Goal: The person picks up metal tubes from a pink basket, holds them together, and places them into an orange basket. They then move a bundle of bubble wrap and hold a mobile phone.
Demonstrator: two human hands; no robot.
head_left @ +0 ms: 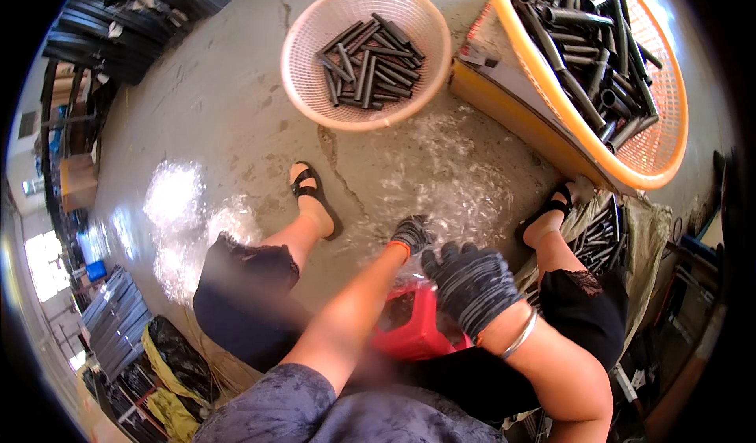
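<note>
Both my hands wear dark grey striped knit gloves with orange cuffs. My left hand (413,234) is closed low between my knees, its fingers curled downward and partly out of sight. Close beside it, my right hand (472,284) is also bent closed, back of the hand up. Whatever lies within either grip is hidden. Under and between my forearms is a red plastic stool (417,329). Clear shiny scraps (465,175) are scattered over the floor just ahead of my hands.
Ahead, a pale pink mesh basket (295,73) holds several short black tubes. An orange-rimmed basket (543,96) full of longer black tubes rests on a cardboard box (504,120) at right. An open sack (642,246) of dark pieces lies by my right foot. Bundled black lengths (118,29) stand far left.
</note>
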